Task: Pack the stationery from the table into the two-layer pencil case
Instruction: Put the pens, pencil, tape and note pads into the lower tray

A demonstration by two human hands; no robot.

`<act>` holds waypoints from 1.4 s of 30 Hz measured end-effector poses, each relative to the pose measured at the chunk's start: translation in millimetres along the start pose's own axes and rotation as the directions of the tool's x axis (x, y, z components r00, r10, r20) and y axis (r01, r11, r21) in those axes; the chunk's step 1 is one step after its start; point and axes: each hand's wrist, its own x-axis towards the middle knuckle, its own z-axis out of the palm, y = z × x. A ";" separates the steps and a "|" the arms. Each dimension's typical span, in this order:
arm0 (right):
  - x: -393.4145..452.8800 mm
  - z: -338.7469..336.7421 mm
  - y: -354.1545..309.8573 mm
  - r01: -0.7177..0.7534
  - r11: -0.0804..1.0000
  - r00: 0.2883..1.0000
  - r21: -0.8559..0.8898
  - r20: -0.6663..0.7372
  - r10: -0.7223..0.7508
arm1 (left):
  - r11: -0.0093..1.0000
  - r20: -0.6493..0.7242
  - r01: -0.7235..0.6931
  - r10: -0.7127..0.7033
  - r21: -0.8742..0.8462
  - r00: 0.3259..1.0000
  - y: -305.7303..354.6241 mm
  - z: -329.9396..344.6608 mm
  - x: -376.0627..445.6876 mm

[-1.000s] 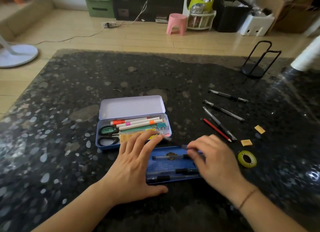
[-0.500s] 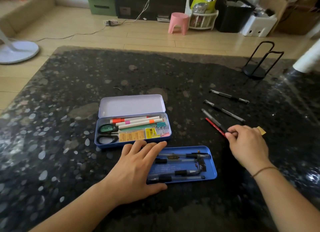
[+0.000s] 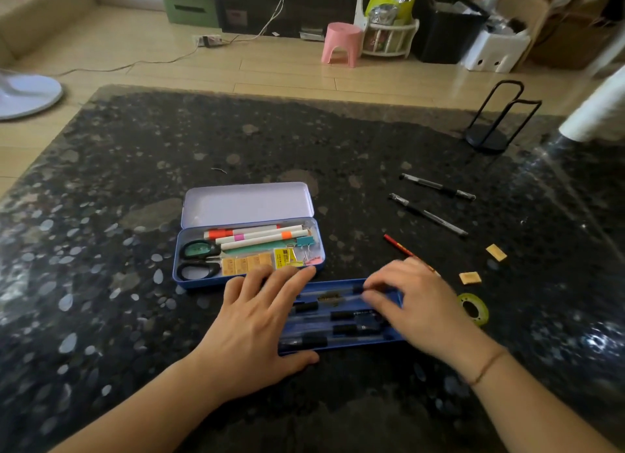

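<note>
The open blue pencil case [image 3: 189,285] holds scissors, markers, clips and small yellow pieces, and its pale lid [image 3: 247,204] lies back. Just in front of it lies the blue inner tray [image 3: 341,346] with several dark pens. My left hand [image 3: 257,320] lies flat on the tray's left end. My right hand [image 3: 419,304] is over the right end, its fingers pinched on a blurred clear pen [image 3: 338,297] lying along the tray. On the table to the right are two black pens [image 3: 436,186] [image 3: 427,215], a red pencil [image 3: 399,246], two yellow erasers [image 3: 496,251] [image 3: 469,277] and a tape roll [image 3: 473,309].
A black wire stand [image 3: 497,121] stands at the far right of the dark speckled table [image 3: 135,155], with a white roll [image 3: 598,111] beside it. Beyond the far edge is a wooden floor with a pink stool [image 3: 341,43] and boxes.
My right hand went right to the loose pens, took the one beside the red pencil and brought it back over the tray. My left hand stayed on the tray.
</note>
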 end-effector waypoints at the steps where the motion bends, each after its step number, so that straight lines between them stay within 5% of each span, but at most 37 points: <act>1: 6.6 -3.1 9.3 -0.051 0.998 0.993 0.027 -0.101 0.053 | 1.000 0.010 -0.006 0.006 0.013 1.000 0.4 1.0 -0.1; 4: 32.3 -17.8 52.1 -0.331 0.942 0.880 0.058 -0.340 0.330 | 0.999 0.006 -0.006 0.006 0.041 1.000 -0.7 2.9 0.6; 7: 47.5 -27.3 88.3 -0.608 0.754 0.792 -0.247 -0.242 0.560 | 1.000 0.030 -0.005 0.004 0.020 1.000 -2.1 1.7 1.0; 10: 51.3 -30.0 99.7 -0.622 0.726 0.783 -0.293 -0.264 0.564 | 1.000 0.051 -0.008 0.009 -0.013 0.999 -2.4 1.1 1.2; 13: 43.2 -29.9 89.1 -0.508 0.816 0.847 -0.275 -0.333 0.415 | 0.999 0.047 0.003 -0.001 -0.053 0.999 -2.1 0.5 1.0; 15: 30.4 -27.6 74.9 -0.289 0.940 0.917 -0.181 -0.335 0.218 | 0.995 0.032 0.019 -0.016 -0.099 0.999 -1.7 0.2 0.3; 18: 6.5 -21.0 45.4 0.080 0.994 0.980 -0.069 -0.174 -0.091 | 0.988 0.009 0.030 -0.029 -0.152 1.000 -0.5 0.8 -0.7; 21: -3.8 -10.3 30.5 0.172 0.982 0.984 -0.079 -0.027 -0.175 | 0.991 0.014 0.024 -0.022 -0.133 1.000 0.6 1.8 -1.3; 26: 51.5 -26.0 74.5 -0.096 0.995 0.951 0.024 -0.293 0.098 | 0.995 0.010 0.007 -0.006 -0.095 1.000 0.9 4.9 -0.1; 30: 129.1 -44.4 152.2 -0.460 0.862 0.886 -0.214 -0.179 0.428 | 0.995 0.035 0.000 0.004 -0.098 0.999 -0.8 6.1 1.0; 35: 147.3 -49.3 174.6 -0.596 0.737 0.802 -0.318 -0.262 0.536 | 0.996 0.055 -0.021 0.026 -0.090 0.998 -4.0 2.3 4.7; 37: 131.8 -49.3 150.4 -0.481 0.837 0.858 -0.261 -0.335 0.389 | 0.996 0.062 -0.024 0.029 -0.083 0.998 -3.2 0.9 5.6; 39: 101.1 -50.3 110.8 -0.187 0.979 0.939 -0.082 -0.306 0.154 | 0.995 0.067 -0.030 0.036 -0.093 0.997 1.5 -1.4 6.1; 42: 35.5 -43.9 42.5 0.134 0.991 0.990 0.020 -0.048 -0.133 | 0.994 0.092 -0.037 0.047 -0.105 0.995 10.2 -3.9 5.4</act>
